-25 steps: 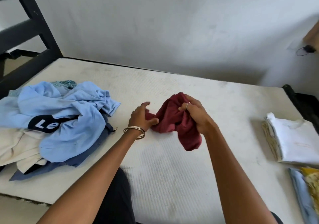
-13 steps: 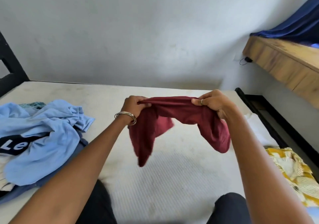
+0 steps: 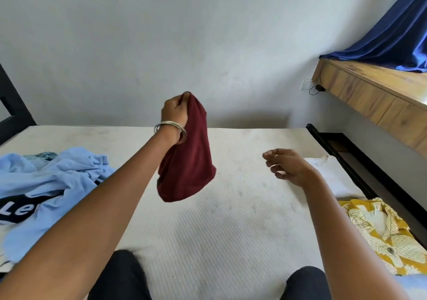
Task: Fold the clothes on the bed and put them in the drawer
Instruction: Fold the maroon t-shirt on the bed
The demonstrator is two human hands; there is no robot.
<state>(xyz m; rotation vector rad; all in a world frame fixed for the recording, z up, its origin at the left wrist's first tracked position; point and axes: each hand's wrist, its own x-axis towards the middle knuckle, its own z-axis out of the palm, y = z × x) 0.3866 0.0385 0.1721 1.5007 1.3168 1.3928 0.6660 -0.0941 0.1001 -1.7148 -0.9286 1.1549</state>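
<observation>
- The light blue shirt [image 3: 46, 184] is cut off by the left edge; only "Le" is seen of its print.
- The yellow patterned garment [image 3: 379, 232] is cut off at the right edge.

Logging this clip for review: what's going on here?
A person kneeling on the bed is sorting laundry. The left hand pinches a maroon garment by its top, dangling above the mattress; the right hand hangs open. An unfolded blue pile waits on the left; folded white clothes lie right.

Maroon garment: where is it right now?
In the head view the maroon garment hangs centre frame, held up above the mattress by the left hand gripping its top; the blue clothes pile lies to its left.
</observation>
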